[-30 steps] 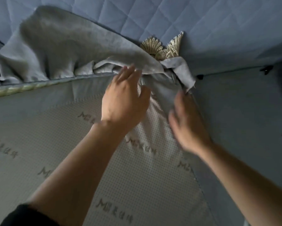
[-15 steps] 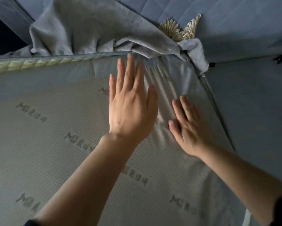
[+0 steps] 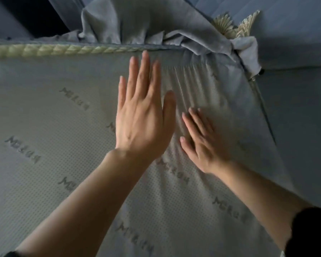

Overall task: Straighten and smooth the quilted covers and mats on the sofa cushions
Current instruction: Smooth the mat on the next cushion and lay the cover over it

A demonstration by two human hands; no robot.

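Below the cord [image 3: 63, 50], the mat [image 3: 44, 145] spreads toward the viewer. Both hands press flat on it, fingers straight, gripping nothing. The left hand [image 3: 143, 123] has its fingertips just short of the cord; the right hand [image 3: 202, 141] lies beside it, further below.

- **Mat:** thin, pliant, dotted, with printed lettering.
- **Cord:** pale twisted rope.
- **Ridges [image 3: 189, 84]:** fan out below the cord's right end.

Risk: strokes toward the cord would likely pack the ridges tighter. Bunched grey cloth [image 3: 146, 25] above the cord may catch and drag.
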